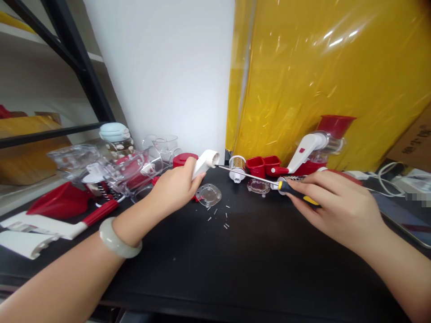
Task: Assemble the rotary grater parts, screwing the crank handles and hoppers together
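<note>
My left hand point(178, 185) is closed around a white plastic handle part point(204, 162), whose round hollow end faces right. In my right hand point(336, 206) is a screwdriver point(292, 190) with a black and yellow grip. Its long shaft points left, and the tip is at the hollow end of the white part; whether it touches cannot be told. Below the left hand lies a clear plastic plate point(209, 195) with small feet. Several small metal pins or screws point(226, 226) are scattered on the black table point(256, 269) in front of it.
A grater drum point(237, 168), red cups point(264, 166) and an assembled rotary grater point(323, 143) stand at the back right. Clear and red plastic parts point(60, 200) crowd the left, beside a blue-lidded bottle point(115, 133). A phone or tablet point(406, 220) lies at right.
</note>
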Demonstrator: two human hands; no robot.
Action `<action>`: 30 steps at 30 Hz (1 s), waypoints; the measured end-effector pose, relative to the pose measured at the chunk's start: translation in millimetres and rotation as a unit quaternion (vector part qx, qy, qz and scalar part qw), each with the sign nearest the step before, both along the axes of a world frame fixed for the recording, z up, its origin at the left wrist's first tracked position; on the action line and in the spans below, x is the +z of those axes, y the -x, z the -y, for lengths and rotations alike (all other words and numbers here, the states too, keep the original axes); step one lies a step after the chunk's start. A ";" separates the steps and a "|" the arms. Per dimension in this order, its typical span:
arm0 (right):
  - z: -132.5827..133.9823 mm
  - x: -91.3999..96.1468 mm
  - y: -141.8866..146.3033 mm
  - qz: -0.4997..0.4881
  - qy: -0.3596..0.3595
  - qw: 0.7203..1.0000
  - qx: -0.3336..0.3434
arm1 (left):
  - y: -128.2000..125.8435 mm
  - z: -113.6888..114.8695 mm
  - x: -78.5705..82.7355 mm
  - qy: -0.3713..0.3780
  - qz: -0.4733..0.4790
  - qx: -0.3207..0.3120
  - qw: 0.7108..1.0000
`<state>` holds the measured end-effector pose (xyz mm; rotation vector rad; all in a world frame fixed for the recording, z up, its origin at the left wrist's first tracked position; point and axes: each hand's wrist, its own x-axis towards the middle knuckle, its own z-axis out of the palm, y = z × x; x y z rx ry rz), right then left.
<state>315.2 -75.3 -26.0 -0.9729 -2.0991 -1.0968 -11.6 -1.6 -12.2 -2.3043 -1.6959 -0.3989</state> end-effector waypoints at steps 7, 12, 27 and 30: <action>3.4 4.1 4.6 0.041 -0.051 0.998 -0.010 | 0.4 -0.2 0.7 0.004 0.009 -0.001 1.000; 5.4 4.6 2.6 0.070 -0.081 0.994 -0.014 | 0.5 0.1 0.5 0.002 0.010 -0.003 1.000; 4.9 4.2 -4.5 0.035 -0.096 0.981 -0.167 | -4.1 5.8 -3.2 0.031 0.043 -0.013 0.999; 6.4 4.8 -3.0 0.068 -0.074 0.975 -0.196 | -3.2 7.2 -1.3 0.022 0.038 -0.007 0.999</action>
